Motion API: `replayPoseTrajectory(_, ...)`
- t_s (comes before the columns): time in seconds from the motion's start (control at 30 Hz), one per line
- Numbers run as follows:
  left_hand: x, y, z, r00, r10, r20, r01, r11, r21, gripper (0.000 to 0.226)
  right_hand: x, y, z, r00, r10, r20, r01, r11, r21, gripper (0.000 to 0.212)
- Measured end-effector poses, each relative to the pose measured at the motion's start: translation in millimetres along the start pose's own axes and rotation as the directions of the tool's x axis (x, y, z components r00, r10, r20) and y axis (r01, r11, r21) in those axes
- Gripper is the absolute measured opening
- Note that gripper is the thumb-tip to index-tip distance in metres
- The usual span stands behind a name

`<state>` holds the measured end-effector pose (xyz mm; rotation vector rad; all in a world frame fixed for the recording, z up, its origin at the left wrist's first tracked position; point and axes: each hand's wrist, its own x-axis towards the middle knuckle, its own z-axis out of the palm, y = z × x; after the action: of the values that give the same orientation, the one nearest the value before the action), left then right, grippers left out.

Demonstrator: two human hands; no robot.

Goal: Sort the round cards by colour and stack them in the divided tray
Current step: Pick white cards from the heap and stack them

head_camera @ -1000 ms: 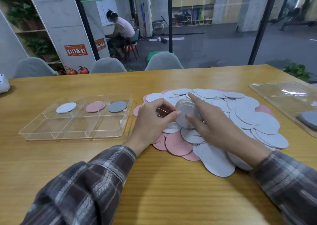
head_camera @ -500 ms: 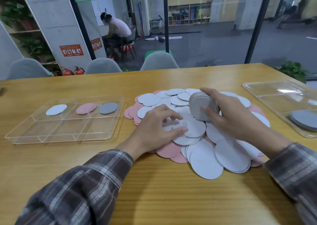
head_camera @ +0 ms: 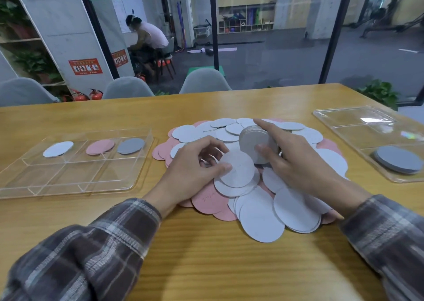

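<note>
A heap of round white and pink cards (head_camera: 259, 218) covers the middle of the wooden table. My right hand (head_camera: 298, 160) grips a thick stack of white cards (head_camera: 254, 143), held on edge above the heap. My left hand (head_camera: 195, 169) pinches a single white card (head_camera: 238, 169) lifted off the heap, next to the stack. The clear divided tray (head_camera: 68, 176) lies at the left. Its far row holds a white card (head_camera: 58, 149), a pink card (head_camera: 100, 147) and a grey card (head_camera: 130, 145), one per compartment.
A second clear tray (head_camera: 358, 126) at the right edge holds a stack of grey cards (head_camera: 399, 159). Grey chairs (head_camera: 204, 82) stand behind the far table edge, before a glass wall. A person sits far off beyond the glass.
My right hand has lifted the stack of white cards off the heap and carried it a little right. My left hand has picked up one white card.
</note>
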<state>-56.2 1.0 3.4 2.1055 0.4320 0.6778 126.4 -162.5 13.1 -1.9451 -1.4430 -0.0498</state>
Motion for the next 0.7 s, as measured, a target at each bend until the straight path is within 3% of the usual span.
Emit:
replayPoseTrajectory(0.17,-2,0,-3,0.999,-0.040,-0.026,0.035,0.984,-0.175,0.018,-5,-10,7,0.999,-0.040,-0.002,0.040,0.996,0.077,0.050)
replayPoseTrajectory(0.33,-5,4,0,1.000,0.008,-0.003,-0.008,0.997,-0.077,0.033,-7,-14,11,0.996,-0.085,0.024,0.083,0.992,0.100,0.046)
replayPoseTrajectory(0.53,-9,11,3,0.998,-0.020,-0.059,0.013,0.993,-0.118,0.009,-6,-15,14,0.998,-0.059,0.034,0.056,0.994,0.095,0.048)
replayPoseTrajectory(0.7,-6,8,5,0.994,-0.016,-0.106,0.006,0.996,-0.088,0.008,-6,-17,14,0.998,-0.053,0.025,0.051,0.997,0.062,0.052)
